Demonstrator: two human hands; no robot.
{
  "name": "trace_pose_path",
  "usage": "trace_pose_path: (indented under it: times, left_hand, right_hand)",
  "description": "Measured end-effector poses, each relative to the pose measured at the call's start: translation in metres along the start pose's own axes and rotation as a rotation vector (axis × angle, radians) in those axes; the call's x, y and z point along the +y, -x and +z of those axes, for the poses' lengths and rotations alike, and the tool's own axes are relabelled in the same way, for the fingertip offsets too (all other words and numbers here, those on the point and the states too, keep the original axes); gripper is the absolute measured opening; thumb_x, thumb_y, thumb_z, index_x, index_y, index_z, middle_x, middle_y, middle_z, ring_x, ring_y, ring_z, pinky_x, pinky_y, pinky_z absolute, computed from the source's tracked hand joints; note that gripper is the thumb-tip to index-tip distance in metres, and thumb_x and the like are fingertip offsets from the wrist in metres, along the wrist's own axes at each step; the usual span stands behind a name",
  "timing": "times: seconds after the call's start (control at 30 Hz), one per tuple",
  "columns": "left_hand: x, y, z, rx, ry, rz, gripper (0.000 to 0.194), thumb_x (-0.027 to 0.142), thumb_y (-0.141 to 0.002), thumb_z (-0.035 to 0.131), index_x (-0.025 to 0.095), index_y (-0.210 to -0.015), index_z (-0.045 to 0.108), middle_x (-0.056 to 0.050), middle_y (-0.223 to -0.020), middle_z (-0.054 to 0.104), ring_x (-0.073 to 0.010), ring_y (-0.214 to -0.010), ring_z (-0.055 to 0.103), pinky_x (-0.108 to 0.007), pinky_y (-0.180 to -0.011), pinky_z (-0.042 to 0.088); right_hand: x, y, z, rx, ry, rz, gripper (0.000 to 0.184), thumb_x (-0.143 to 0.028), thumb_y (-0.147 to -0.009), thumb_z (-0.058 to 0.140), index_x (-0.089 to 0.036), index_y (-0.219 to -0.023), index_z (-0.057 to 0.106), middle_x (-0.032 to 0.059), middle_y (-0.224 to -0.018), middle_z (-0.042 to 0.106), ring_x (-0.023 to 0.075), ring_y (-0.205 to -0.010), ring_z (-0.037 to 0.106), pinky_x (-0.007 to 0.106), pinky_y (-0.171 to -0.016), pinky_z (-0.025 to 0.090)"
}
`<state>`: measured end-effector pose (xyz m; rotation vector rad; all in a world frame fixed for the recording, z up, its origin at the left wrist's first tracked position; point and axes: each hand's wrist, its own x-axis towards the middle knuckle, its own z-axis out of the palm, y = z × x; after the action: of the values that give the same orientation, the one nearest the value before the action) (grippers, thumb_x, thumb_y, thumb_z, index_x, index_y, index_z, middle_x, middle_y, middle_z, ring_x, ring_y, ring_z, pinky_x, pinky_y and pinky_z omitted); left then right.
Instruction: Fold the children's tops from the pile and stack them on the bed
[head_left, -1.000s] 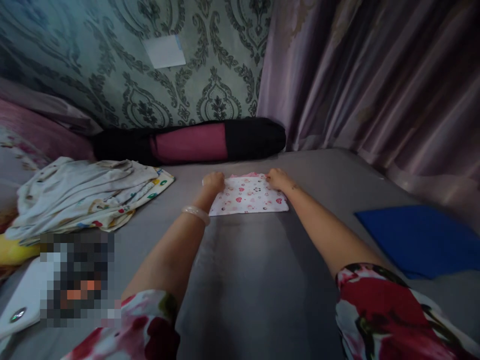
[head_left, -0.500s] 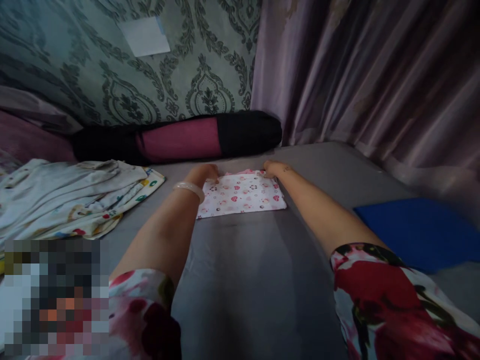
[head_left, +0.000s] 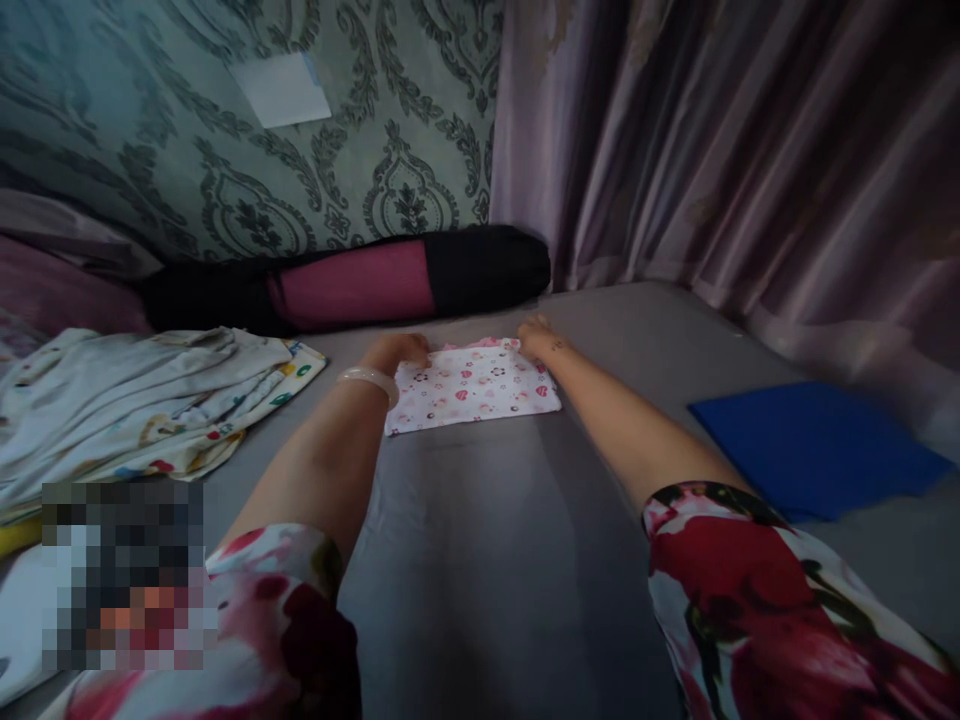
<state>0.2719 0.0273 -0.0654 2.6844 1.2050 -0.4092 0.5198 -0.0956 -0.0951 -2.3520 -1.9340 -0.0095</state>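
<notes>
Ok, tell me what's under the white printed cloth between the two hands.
The white printed cloth lies on the gray sheet, with a strip of pink fabric peeking out at its far edge. How far that runs, and whether anything else lies underneath, is covered.

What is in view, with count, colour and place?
printed cloth: one, white, centre
surface: one, grey, underneath
cloth heap: one, pale, left
flat item: one, blue, right
bundle: one, black and pink, back
wall: one, green, back
paper: one, white, on wall
curtain: one, purplish, right
fabric: one, pink, left edge
something: one, yellow, left edge
partly pixelated item: one, white, lower left
bracelet: one, whitish, left wrist
sleeves: two, multicoloured, bottom
hands: two, bare, printed cloth's far corners
</notes>
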Motion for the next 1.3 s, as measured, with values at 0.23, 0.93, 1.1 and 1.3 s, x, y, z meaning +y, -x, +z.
trace_pose_path:
  times: [0.23, 0.93, 1.1, 1.3]
  left_hand:
    - [0.017, 0.038, -0.004, 0.155, 0.004, -0.133, 0.031, 0.032, -0.075, 0.062, 0.027, -0.105, 0.071, -0.007, -0.114, 0.069, -0.0314, -0.116, 0.054, -0.046, -0.098, 0.035]
    - [0.014, 0.143, -0.059, 0.729, 0.026, 0.012, 0.023, 0.039, -0.083, 0.06, 0.024, -0.097, 0.072, -0.006, -0.095, 0.071, -0.0289, -0.108, 0.047, -0.048, -0.099, 0.024]
    - [0.024, 0.183, -0.009, 0.77, -0.011, 0.153, 0.02, 0.033, -0.088, 0.052, 0.026, -0.099, 0.068, -0.006, -0.101, 0.07, -0.0276, -0.106, 0.047, -0.049, -0.1, 0.022]
    - [0.04, 0.233, 0.065, 0.681, -0.017, 0.309, 0.023, 0.025, -0.087, 0.048, 0.026, -0.102, 0.066, -0.008, -0.103, 0.068, -0.0263, -0.104, 0.05, -0.05, -0.103, 0.024]
  right_hand:
    - [-0.011, 0.036, -0.025, 0.004, 0.145, 0.009, 0.03, -0.019, -0.089, 0.05, -0.013, -0.11, 0.07, 0.0169, -0.128, 0.055, 0.0325, -0.123, 0.042, 0.046, -0.098, 0.035]
    - [-0.01, 0.12, -0.137, 0.435, 0.133, -0.141, 0.024, -0.024, -0.095, 0.047, -0.015, -0.108, 0.064, 0.013, -0.116, 0.059, 0.0284, -0.112, 0.044, 0.04, -0.099, 0.028]
    - [-0.011, 0.175, -0.113, 0.411, 0.131, -0.267, 0.022, -0.021, -0.093, 0.046, -0.018, -0.105, 0.064, 0.0114, -0.112, 0.061, 0.0278, -0.108, 0.045, 0.042, -0.104, 0.024]
    - [-0.006, 0.245, -0.058, 0.347, 0.137, -0.431, 0.027, -0.014, -0.094, 0.039, -0.02, -0.102, 0.065, 0.0099, -0.116, 0.062, 0.0244, -0.109, 0.048, 0.044, -0.11, 0.022]
